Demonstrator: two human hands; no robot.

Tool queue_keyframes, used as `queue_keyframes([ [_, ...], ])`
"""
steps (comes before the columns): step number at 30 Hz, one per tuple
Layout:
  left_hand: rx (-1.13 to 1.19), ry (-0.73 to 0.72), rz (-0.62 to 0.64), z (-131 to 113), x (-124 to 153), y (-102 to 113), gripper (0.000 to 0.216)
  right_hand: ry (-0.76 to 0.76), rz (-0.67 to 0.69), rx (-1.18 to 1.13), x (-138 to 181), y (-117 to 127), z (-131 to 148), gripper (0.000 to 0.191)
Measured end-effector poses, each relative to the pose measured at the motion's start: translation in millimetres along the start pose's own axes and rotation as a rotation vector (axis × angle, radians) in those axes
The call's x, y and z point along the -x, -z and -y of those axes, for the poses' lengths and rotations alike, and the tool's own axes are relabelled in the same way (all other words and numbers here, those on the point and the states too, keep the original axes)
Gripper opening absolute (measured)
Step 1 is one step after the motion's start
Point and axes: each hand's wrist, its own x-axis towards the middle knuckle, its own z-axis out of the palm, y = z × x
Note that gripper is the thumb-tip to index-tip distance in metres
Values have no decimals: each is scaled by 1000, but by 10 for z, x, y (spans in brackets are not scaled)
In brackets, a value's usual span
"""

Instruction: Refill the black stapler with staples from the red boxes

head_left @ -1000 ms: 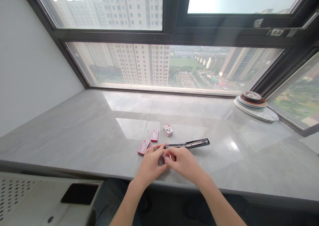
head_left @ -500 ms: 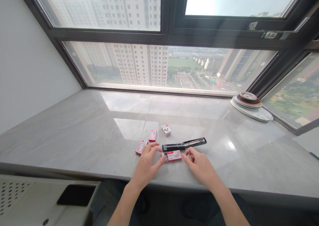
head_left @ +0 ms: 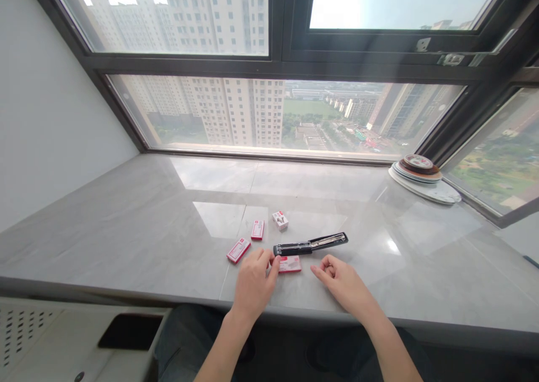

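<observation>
Red-and-white cardboard staple box (head_left: 289,264) lies near the grey stone counter's (head_left: 126,241) front edge, steadied by your flat left hand (head_left: 252,281). Your right hand (head_left: 343,281) rests loose, empty.

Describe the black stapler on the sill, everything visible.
The black stapler lies flat on the grey stone sill, long and slim, opened so a silvery metal channel shows along its right half. Its left end sits close to the left hand; contact is unclear. A red-and-white staple box lies just in front of it.
</observation>
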Motion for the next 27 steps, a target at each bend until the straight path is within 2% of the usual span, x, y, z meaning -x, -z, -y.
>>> queue_keyframes([
  [2, 10, -15, -28, -36, 16, 1, 21, -123, -30, -77, -32, 184, -194, 45],
  [5, 5, -39, -6, -85, 31, -16, 28, -208, -33, -213, -61, 450, -364, 67],
  [8, -1, -41, 48, -104, 31, -35, 37, -215, -28, -311, -75, 629, -360, 83],
  [11, -9, -53, 74, -96, 20, -55, 45, -172, 4, -419, -114, 693, -282, 92],
  [13, -17, -53, 73, -84, 10, -74, 47, -96, 36, -504, -178, 686, -238, 89],
  [18, -30, -37, 70, -50, -10, -124, 49, 116, 32, -592, -467, 620, -140, 63],
  [23, -40, -38, 103, -31, -17, -116, 51, 333, 84, -456, -709, 516, 211, 46],
  [27, -34, -38, 124, -31, -21, -95, 51, 412, 192, -297, -765, 331, 522, 36],
])
